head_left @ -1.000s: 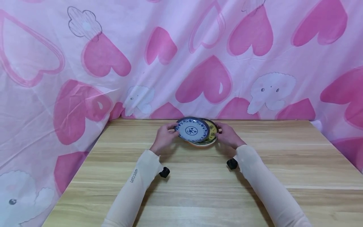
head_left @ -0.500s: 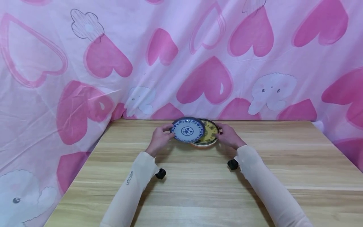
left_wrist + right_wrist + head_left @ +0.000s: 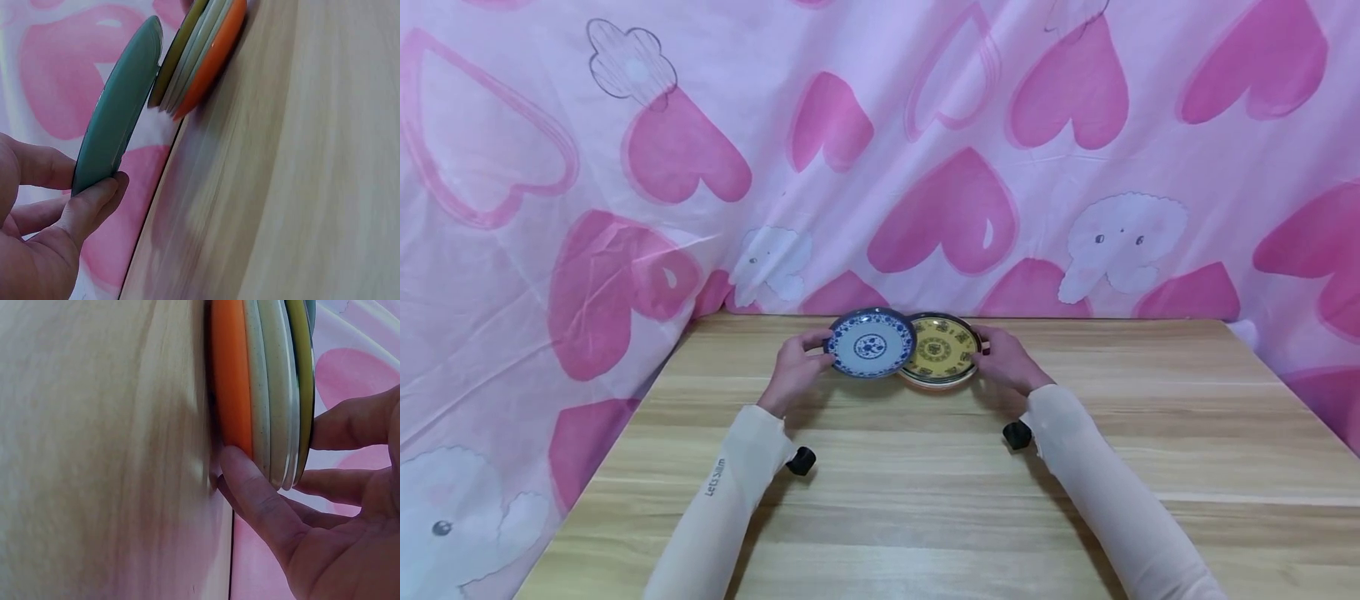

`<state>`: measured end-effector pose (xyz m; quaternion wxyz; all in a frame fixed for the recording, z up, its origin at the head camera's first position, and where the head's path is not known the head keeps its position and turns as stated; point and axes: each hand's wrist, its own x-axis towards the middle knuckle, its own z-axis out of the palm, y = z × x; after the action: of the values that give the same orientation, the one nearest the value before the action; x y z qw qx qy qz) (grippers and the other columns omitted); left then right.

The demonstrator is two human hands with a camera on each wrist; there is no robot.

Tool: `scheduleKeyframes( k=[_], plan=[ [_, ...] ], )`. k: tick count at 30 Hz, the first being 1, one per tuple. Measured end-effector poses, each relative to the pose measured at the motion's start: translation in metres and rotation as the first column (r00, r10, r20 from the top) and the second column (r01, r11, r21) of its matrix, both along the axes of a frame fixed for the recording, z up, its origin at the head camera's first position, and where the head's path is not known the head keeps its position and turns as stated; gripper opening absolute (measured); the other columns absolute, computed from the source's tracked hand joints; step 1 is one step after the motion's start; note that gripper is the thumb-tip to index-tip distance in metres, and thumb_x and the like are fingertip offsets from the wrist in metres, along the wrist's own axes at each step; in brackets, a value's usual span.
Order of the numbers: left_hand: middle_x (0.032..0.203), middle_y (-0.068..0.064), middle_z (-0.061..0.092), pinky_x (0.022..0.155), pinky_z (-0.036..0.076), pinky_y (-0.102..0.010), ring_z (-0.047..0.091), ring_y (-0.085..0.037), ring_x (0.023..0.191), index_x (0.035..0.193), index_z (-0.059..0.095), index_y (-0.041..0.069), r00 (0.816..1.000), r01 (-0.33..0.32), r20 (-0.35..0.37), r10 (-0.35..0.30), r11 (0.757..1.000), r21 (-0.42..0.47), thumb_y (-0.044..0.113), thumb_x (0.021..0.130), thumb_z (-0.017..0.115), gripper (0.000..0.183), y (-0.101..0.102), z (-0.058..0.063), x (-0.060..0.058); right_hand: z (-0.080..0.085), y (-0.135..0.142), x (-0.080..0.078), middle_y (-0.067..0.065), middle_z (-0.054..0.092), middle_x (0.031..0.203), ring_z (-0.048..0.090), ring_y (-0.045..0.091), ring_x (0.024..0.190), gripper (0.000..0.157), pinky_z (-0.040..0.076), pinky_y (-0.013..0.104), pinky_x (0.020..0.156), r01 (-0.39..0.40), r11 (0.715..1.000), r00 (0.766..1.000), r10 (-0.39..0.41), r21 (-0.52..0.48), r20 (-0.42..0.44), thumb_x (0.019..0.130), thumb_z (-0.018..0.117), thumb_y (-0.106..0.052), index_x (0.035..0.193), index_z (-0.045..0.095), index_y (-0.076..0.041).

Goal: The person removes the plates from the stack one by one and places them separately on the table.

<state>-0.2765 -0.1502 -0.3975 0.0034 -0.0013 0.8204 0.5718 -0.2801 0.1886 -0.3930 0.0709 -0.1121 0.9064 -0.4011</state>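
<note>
A blue-and-white patterned plate [image 3: 870, 343] is held just above the table by my left hand [image 3: 795, 369], which pinches its left rim between thumb and fingers. In the left wrist view the plate's teal underside [image 3: 115, 112] shows, with my thumb [image 3: 94, 201] under it. Beside it on the right lies a stack of plates [image 3: 942, 350] with a yellow patterned one on top and an orange one [image 3: 232, 381] at the bottom. My right hand [image 3: 1006, 360] grips the stack's right edge, thumb [image 3: 253, 494] under the orange plate and fingers over the top.
The wooden table [image 3: 925, 483] stretches toward me from the plates. A pink sheet with hearts [image 3: 880, 150] hangs behind the table and drapes down its left side. A small black camera sits on each wrist.
My left hand has carried the blue-and-white plate leftward off the stack, uncovering the yellow plate. The right hand has stayed on the stack's edge.
</note>
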Motion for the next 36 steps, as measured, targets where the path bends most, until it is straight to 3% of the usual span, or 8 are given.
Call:
scheduleKeyframes(
  k=[14,26,36],
  plan=[
    [0.148,-0.019,0.051,0.117,0.042,-0.044,0.044,-0.030,0.139,0.142,0.053,0.003,0.995,-0.016,0.101,0.016,1.000,-0.003,-0.003,0.094,0.055,0.048,-0.027,0.002,0.002,-0.001,0.000,-0.001,0.032,0.054,0.140,0.059,0.042,0.120,0.061,0.056,0.045,0.098,-0.006,1.000,1.000,0.006,0.006,-0.025,0.094,0.054,-0.006,0.150,0.035,0.010],
    [0.150,-0.023,0.049,0.118,0.041,-0.046,0.042,-0.034,0.142,0.141,0.053,-0.001,0.996,-0.010,0.089,0.016,0.998,-0.069,-0.006,0.092,0.054,0.050,-0.045,-0.003,0.003,-0.001,-0.002,-0.001,0.034,0.055,0.136,0.060,0.042,0.116,0.061,0.059,0.039,0.092,-0.015,1.000,0.999,0.016,0.006,-0.052,0.092,0.053,-0.006,0.148,0.036,0.012],
    [0.151,-0.022,0.047,0.119,0.040,-0.045,0.042,-0.033,0.142,0.144,0.051,0.002,0.989,0.001,0.145,0.013,0.995,-0.101,-0.005,0.092,0.053,0.052,-0.049,-0.007,-0.001,-0.002,-0.002,-0.002,0.032,0.048,0.146,0.060,0.040,0.120,0.064,0.057,0.043,0.097,0.007,1.000,1.000,-0.007,0.027,-0.006,0.094,0.054,-0.006,0.152,0.031,0.008]
  ],
)
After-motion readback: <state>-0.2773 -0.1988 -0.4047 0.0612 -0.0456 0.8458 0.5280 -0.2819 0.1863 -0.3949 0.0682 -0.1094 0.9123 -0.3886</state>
